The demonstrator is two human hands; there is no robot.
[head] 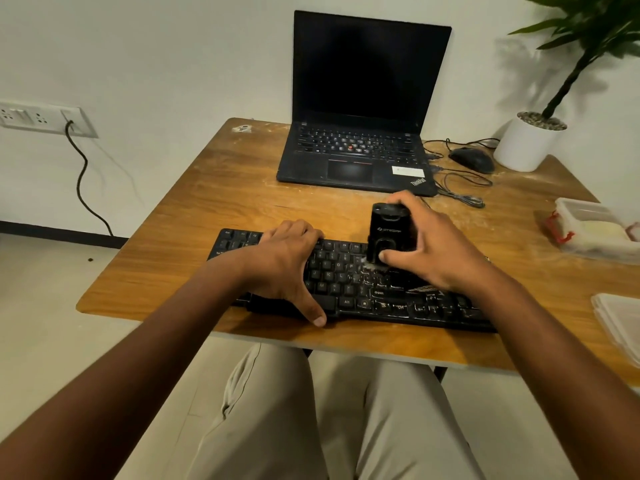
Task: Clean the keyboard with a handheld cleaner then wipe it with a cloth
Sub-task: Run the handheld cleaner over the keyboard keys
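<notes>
Right hand [434, 249] gripping cleaner [389, 233] upright on dusty keyboard [349, 289] at counter's [207, 188] near edge, left hand [287, 263] spread flat steadying it: likely risk of popped keycaps or missed dust from pressing unevenly.

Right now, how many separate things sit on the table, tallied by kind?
Keyboards: 1, the black keyboard
Handheld cleaners: 1, the cleaner
Laptops: 1, the laptop
Mice: 1, the mouse
Potted plants: 1, the white pot
Plastic containers: 2, container with red clips, clear container
Total: 7
</notes>
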